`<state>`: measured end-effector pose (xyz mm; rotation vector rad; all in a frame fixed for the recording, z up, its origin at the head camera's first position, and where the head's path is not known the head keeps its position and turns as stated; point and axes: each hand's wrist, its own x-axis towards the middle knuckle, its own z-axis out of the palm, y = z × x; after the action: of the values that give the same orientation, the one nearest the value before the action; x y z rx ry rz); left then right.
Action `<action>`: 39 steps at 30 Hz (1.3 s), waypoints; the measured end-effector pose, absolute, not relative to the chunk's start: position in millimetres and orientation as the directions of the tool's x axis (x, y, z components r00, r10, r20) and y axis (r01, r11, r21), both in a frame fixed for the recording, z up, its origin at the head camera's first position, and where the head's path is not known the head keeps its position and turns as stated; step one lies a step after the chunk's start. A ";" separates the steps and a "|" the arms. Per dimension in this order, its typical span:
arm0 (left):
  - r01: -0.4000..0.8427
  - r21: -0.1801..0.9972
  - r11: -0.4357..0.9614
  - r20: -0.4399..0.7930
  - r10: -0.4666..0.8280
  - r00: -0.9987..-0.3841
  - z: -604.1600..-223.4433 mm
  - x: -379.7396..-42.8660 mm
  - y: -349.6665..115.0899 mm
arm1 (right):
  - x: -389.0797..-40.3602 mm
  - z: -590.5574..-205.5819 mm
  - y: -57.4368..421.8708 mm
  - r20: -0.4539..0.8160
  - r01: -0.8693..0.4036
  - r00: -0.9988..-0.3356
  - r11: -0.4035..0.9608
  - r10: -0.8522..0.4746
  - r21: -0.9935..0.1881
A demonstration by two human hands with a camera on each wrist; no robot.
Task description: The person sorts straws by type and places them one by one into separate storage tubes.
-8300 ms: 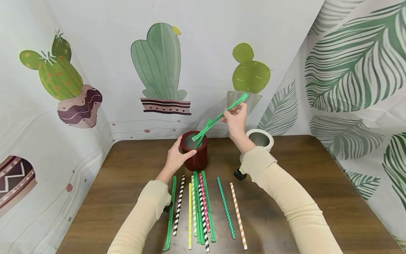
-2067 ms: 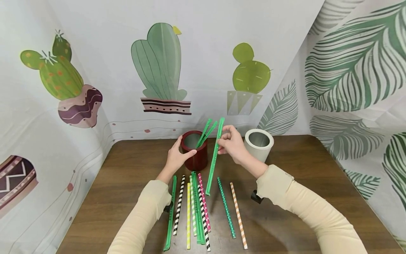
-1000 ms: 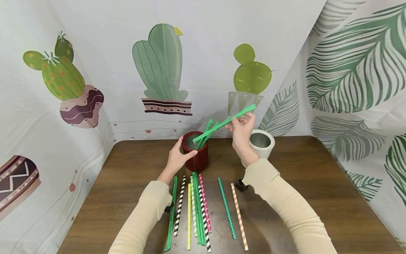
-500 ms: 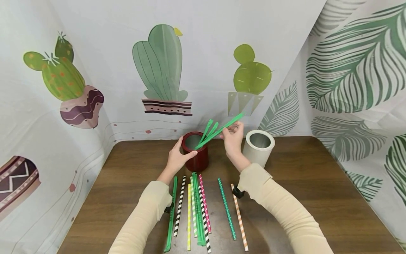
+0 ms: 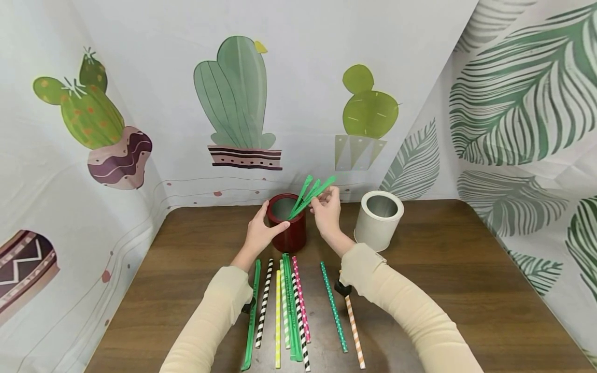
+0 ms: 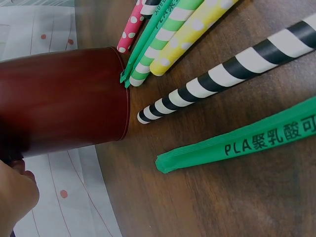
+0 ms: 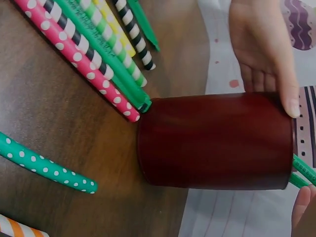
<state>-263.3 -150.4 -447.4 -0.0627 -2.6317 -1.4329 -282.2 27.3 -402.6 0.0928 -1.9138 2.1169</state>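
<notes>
At far left, one wrapped straw (image 5: 249, 336) lies beside a striped straw (image 5: 264, 308). Next, left hand (image 5: 258, 231) grips the red can (image 5: 291, 239) at its rim, thumb in front; two green straws (image 5: 306, 182) lean inside. Right hand (image 5: 327, 213) pinches a third, the held straw (image 5: 329, 181), tilted, lower end at the can's mouth, depth unclear. Farther right, the white can (image 5: 375, 228) stands apart. Step, as judged: loading green straws into the red can. Next move likely calls for lowering the held straw, then releasing it.
</notes>
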 end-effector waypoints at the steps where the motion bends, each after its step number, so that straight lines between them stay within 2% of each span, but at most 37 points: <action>1: 0.095 0.830 0.549 0.136 -0.034 -0.990 -447.1 -263.4 -150.2 | -282.4 -404.7 25.8 0.242 -0.254 -0.956 -0.053 0.166 -0.966; 8: 0.089 0.834 0.545 0.127 -0.034 -0.991 -446.9 -262.6 -149.4 | -282.3 -414.3 20.4 0.239 -0.216 -0.956 0.146 0.171 -0.965; 15: 0.090 0.826 0.556 0.134 -0.039 -0.990 -446.2 -263.4 -148.4 | -283.3 -417.4 19.3 0.183 -0.149 -0.971 0.208 0.155 -0.967; 18: 0.089 0.828 0.554 0.132 -0.038 -0.991 -445.8 -263.4 -148.3 | -282.8 -420.3 20.6 0.169 -0.141 -0.975 0.190 0.142 -0.972; 22: 0.085 0.833 0.547 0.128 -0.041 -0.991 -445.4 -263.4 -149.1 | -278.6 -421.5 23.4 0.145 -0.135 -0.984 0.101 0.101 -0.986; 31: 0.084 0.836 0.543 0.125 -0.037 -0.992 -443.1 -261.9 -148.6 | -267.1 -433.4 25.7 0.038 -0.040 -0.999 -0.048 0.030 -0.998; 39: 0.078 0.840 0.537 0.116 -0.038 -0.992 -444.4 -261.3 -149.0 | -249.9 -444.7 24.6 -0.050 0.055 -0.996 -0.063 -0.074 -0.996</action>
<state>-261.3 -149.0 -444.4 -0.0344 -2.6470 -1.4555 -249.9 24.6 -444.7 0.0225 -2.2078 2.3571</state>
